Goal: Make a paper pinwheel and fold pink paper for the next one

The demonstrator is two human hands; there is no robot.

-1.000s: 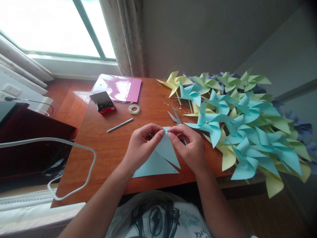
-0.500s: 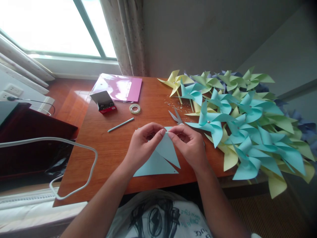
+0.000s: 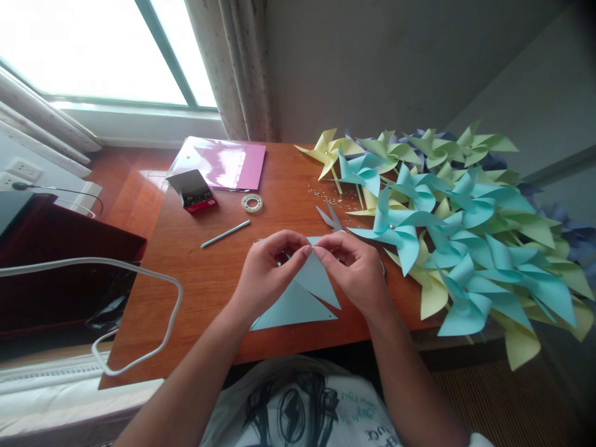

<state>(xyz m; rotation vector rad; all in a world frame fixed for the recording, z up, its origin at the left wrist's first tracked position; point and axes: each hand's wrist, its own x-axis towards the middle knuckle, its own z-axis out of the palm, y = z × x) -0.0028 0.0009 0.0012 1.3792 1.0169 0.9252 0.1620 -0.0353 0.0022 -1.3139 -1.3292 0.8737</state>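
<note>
A light blue paper sheet [image 3: 293, 307] with slits cut in from its corners lies on the table in front of me. My left hand [image 3: 277, 264] is closed in a pinch at its far edge, thumb against forefinger. Opposite it, my right hand [image 3: 354, 267] pinches the same spot, and the two sets of fingertips nearly meet. The paper's far corner runs up between them; anything smaller in the fingertips is hidden. A small hole shows near the sheet's near right corner. Scissors [image 3: 330, 218] lie just beyond my right hand, their handles partly covered.
Finished paper pinwheels [image 3: 395, 230] in blue, yellow, green and purple crowd the right side. Left of my hands are a pale blue stick [image 3: 226, 234], a tape roll [image 3: 252, 203], an open red box [image 3: 200, 202] and a pink paper pack [image 3: 251, 166]. Tiny beads [image 3: 328, 194] lie scattered.
Both hands keep their pinch at nearly the same place. The near right corner of the blue paper has shifted slightly away from me and to the right.
</note>
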